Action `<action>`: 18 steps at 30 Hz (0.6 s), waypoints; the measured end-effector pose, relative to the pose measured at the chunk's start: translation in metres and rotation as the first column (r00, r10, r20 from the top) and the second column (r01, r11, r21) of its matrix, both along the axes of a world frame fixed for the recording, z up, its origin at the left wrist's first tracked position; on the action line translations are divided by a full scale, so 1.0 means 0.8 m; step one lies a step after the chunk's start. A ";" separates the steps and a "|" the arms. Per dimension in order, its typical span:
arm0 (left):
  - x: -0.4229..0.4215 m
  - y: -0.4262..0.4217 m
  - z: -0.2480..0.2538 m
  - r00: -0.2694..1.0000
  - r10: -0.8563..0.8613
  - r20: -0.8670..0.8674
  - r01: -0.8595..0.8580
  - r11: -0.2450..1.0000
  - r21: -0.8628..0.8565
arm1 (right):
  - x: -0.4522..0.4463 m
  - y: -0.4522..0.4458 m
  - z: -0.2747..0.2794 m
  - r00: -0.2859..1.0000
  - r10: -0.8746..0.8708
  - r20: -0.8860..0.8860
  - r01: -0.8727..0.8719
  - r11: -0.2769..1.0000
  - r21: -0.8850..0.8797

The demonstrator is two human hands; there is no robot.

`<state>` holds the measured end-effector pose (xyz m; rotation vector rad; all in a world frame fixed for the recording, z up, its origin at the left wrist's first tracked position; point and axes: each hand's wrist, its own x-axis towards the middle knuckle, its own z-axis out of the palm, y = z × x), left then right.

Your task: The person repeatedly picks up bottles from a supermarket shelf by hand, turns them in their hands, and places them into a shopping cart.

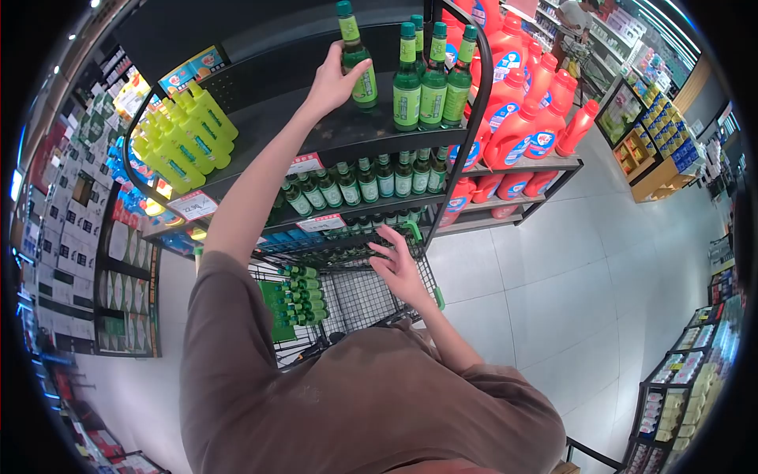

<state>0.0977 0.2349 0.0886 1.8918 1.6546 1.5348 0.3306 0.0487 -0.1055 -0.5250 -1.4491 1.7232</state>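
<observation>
My left hand [332, 81] is wrapped round a green glass bottle [364, 87] with a light green label, upright at the top shelf [292, 118]. To its right on that shelf stand several matching green bottles [407, 99]. Whether the held bottle's base touches the shelf I cannot tell. Lower down, my right hand [399, 268] is over the shopping cart [359, 296], its fingers apart and nothing in them. Several green bottles [304, 296] lie in the cart's left part.
Yellow-green bottles [185, 138] stand at the shelf's left end. Lower shelves hold rows of green bottles [367, 182]. Red detergent jugs [513, 118] fill the rack to the right. Tiled floor [545, 292] extends right of the cart. A person [575, 20] is in the far aisle.
</observation>
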 end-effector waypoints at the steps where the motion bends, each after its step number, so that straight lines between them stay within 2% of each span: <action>1: 0.000 0.008 -0.003 0.999 0.009 -0.048 -0.009 1.000 -0.004 | 0.001 -0.001 -0.001 1.000 0.003 0.010 -0.003 1.000 -0.018; 3: 0.003 0.020 -0.006 0.999 -0.006 -0.044 0.002 0.995 -0.098 | 0.004 -0.002 -0.006 1.000 0.007 0.026 -0.007 1.000 -0.018; 10: -0.001 0.065 -0.040 0.991 -0.121 0.055 0.127 0.984 -0.129 | 0.006 0.001 -0.013 1.000 -0.001 0.031 0.002 0.999 -0.037; 18: 0.008 0.065 -0.040 0.980 -0.198 0.007 0.195 0.962 -0.191 | -0.001 0.000 -0.016 0.999 0.030 0.036 -0.027 0.998 -0.063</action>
